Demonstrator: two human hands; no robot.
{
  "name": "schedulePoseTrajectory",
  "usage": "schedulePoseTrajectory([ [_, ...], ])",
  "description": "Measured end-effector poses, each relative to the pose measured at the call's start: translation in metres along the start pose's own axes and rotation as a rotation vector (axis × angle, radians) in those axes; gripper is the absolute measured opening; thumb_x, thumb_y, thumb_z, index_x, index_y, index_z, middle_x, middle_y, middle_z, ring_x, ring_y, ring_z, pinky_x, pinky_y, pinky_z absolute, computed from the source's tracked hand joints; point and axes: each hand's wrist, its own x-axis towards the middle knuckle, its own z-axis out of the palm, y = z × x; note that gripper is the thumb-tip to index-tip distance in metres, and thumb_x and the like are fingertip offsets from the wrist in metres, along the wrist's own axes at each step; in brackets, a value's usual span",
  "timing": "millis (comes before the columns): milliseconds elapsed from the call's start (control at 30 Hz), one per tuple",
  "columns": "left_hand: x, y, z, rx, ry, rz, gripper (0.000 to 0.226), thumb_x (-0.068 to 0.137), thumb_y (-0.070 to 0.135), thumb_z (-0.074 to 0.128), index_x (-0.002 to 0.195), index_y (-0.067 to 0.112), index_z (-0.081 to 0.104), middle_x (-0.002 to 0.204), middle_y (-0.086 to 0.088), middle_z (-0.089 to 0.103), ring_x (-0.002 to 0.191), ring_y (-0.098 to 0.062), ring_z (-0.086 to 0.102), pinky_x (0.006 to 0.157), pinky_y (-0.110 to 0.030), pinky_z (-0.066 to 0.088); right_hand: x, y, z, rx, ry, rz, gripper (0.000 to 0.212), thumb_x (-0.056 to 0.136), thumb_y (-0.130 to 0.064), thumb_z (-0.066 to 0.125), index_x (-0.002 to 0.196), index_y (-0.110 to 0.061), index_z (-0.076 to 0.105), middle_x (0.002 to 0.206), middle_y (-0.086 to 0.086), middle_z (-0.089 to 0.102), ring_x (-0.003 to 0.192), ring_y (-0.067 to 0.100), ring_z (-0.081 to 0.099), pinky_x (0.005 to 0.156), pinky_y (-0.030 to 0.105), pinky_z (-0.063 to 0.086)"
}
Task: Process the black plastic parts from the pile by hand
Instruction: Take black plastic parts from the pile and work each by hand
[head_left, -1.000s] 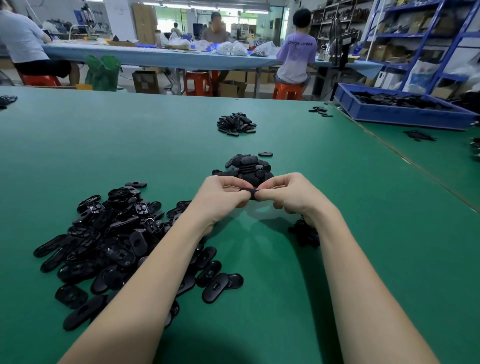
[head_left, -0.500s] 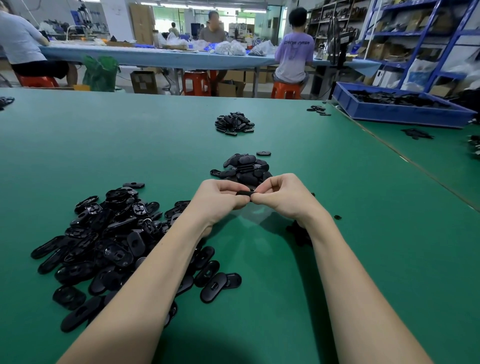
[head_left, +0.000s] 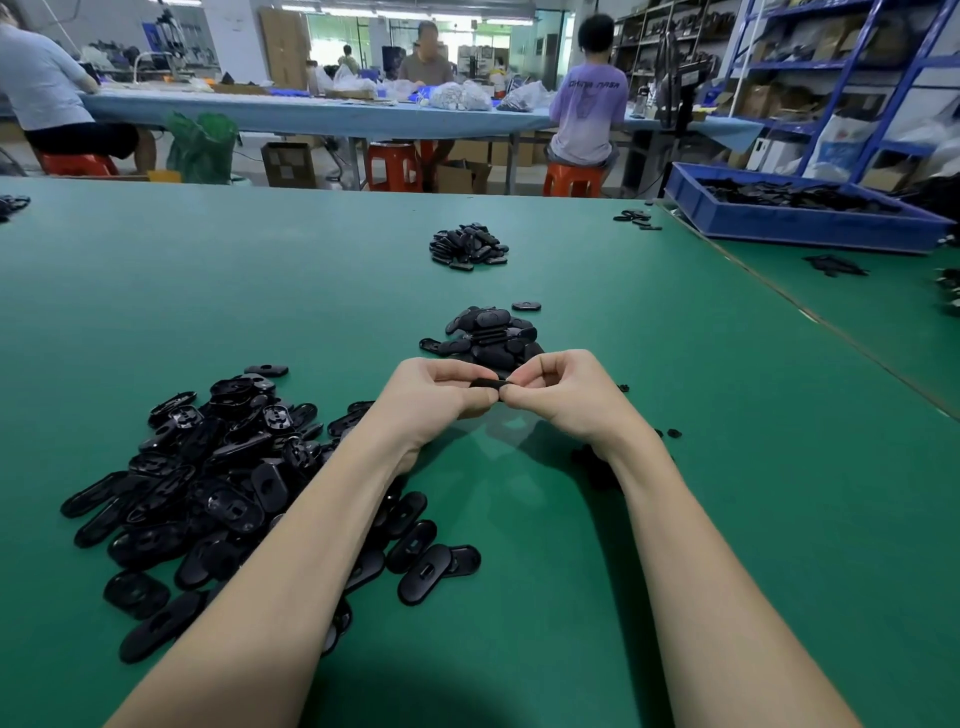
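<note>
Big loose pile of flat black oval plastic parts lies on the green felt-covered table, left of the left hand and partly under the left forearm; a few strays spread toward the near side, just beside that forearm.

Left hand, fingers curled, pinches the left end of one small flat black plastic part between thumb and fingertips. Part is held edge-on above the table, so its shape is hard to read. Right hand, fingers curled too, pinches the right end of the same part. The two hands meet at the part, thumbs nearly touching.

Just beyond both hands, close behind the fingers: smaller heap of black oval plastic parts, with one single piece lying apart to its right. Farther beyond that, well apart: another small heap of black parts.

Right of the right hand, near the wrist: a few tiny black plastic bits on the felt. A dark clump sits under the right wrist, mostly hidden.

Far right and beyond the right hand: blue rectangular plastic bin holding black parts, on the adjoining table. More scattered black pieces lie near it.
</note>
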Motion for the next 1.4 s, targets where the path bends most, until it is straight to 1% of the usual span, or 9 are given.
schedulePoseTrajectory([
  [200, 0.004, -0.003, -0.002, -0.093, -0.022, -0.022, 0.022, 0.081, -0.005, 0.076, 0.082, 0.017, 0.078, 0.081, -0.003, 0.077, 0.076, -0.013, 0.071, 0.083, -0.023, 0.059, 0.0, -0.002, -0.001, 0.046, 0.002, -0.016, 0.016, 0.079, -0.014, 0.081, 0.07, -0.02, 0.07, 0.053, -0.015, 0.059, 0.044, -0.001, 0.048, 0.046, 0.01, 0.037],
  [367, 0.004, -0.003, 0.001, -0.069, 0.005, -0.012, 0.022, 0.081, -0.005, 0.076, 0.082, 0.017, 0.077, 0.077, -0.001, 0.076, 0.072, -0.012, 0.069, 0.077, -0.018, 0.058, -0.001, -0.002, 0.002, 0.032, 0.009, -0.021, 0.016, 0.08, -0.013, 0.081, 0.071, -0.02, 0.069, 0.053, -0.015, 0.059, 0.046, 0.0, 0.049, 0.048, 0.011, 0.039],
  [467, 0.003, -0.002, 0.002, -0.043, 0.03, -0.005, 0.022, 0.081, -0.005, 0.076, 0.082, 0.017, 0.076, 0.078, -0.004, 0.075, 0.074, -0.013, 0.068, 0.083, -0.023, 0.057, -0.001, -0.003, 0.002, 0.02, 0.021, -0.031, 0.017, 0.079, -0.012, 0.08, 0.07, -0.02, 0.068, 0.052, -0.014, 0.059, 0.045, 0.0, 0.049, 0.047, 0.011, 0.039],
  [633, 0.002, -0.001, 0.002, -0.014, 0.059, 0.011, 0.02, 0.082, -0.003, 0.076, 0.082, 0.017, 0.075, 0.071, 0.0, 0.073, 0.063, -0.006, 0.064, 0.06, -0.011, 0.051, -0.002, -0.006, 0.007, -0.012, 0.044, -0.032, 0.015, 0.078, -0.013, 0.08, 0.071, -0.019, 0.068, 0.053, -0.014, 0.059, 0.047, 0.002, 0.049, 0.049, 0.013, 0.04],
  [733, 0.002, -0.001, -0.001, 0.015, 0.023, 0.069, 0.017, 0.083, 0.001, 0.076, 0.089, 0.017, 0.076, 0.075, 0.001, 0.076, 0.067, -0.006, 0.067, 0.062, -0.01, 0.05, -0.003, -0.008, 0.004, 0.059, 0.025, -0.028, 0.012, 0.081, -0.012, 0.08, 0.076, -0.017, 0.07, 0.056, -0.012, 0.059, 0.047, 0.001, 0.048, 0.047, 0.012, 0.038],
  [933, 0.008, 0.0, -0.007, 0.39, 0.071, 0.37, 0.017, 0.08, 0.016, 0.082, 0.093, 0.026, 0.076, 0.083, 0.009, 0.077, 0.074, 0.004, 0.07, 0.068, -0.002, 0.044, -0.004, -0.009, -0.005, 0.167, 0.001, 0.032, 0.01, 0.085, -0.022, 0.081, 0.086, -0.023, 0.071, 0.062, -0.012, 0.06, 0.048, 0.004, 0.043, 0.043, 0.013, 0.035],
  [1067, 0.016, -0.005, -0.009, 0.609, 0.19, 0.512, 0.018, 0.077, 0.023, 0.085, 0.092, 0.028, 0.077, 0.09, 0.011, 0.071, 0.073, -0.006, 0.064, 0.07, -0.003, 0.041, -0.003, -0.006, -0.007, 0.176, 0.06, 0.041, 0.004, 0.089, -0.026, 0.075, 0.087, -0.024, 0.073, 0.075, -0.007, 0.071, 0.05, 0.007, 0.046, 0.045, 0.013, 0.036],
  [1200, 0.037, 0.001, -0.003, 0.643, 0.299, 0.487, 0.018, 0.077, 0.03, 0.082, 0.092, 0.033, 0.072, 0.09, 0.015, 0.071, 0.075, -0.01, 0.064, 0.077, -0.026, 0.052, -0.002, 0.0, -0.017, 0.101, 0.143, 0.052, 0.009, 0.092, -0.032, 0.071, 0.086, -0.025, 0.072, 0.082, -0.012, 0.078, 0.049, 0.0, 0.047, 0.047, 0.012, 0.038],
  [1400, 0.071, 0.012, 0.014, 0.819, 0.326, 0.36, 0.008, 0.082, 0.029, 0.073, 0.089, 0.03, 0.07, 0.097, 0.012, 0.07, 0.094, -0.017, 0.064, 0.073, -0.026, 0.042, -0.004, 0.006, -0.021, 0.105, 0.152, 0.047, 0.012, 0.092, -0.029, 0.07, 0.082, -0.024, 0.074, 0.081, -0.011, 0.078, 0.057, -0.001, 0.051, 0.061, 0.02, 0.044],
])
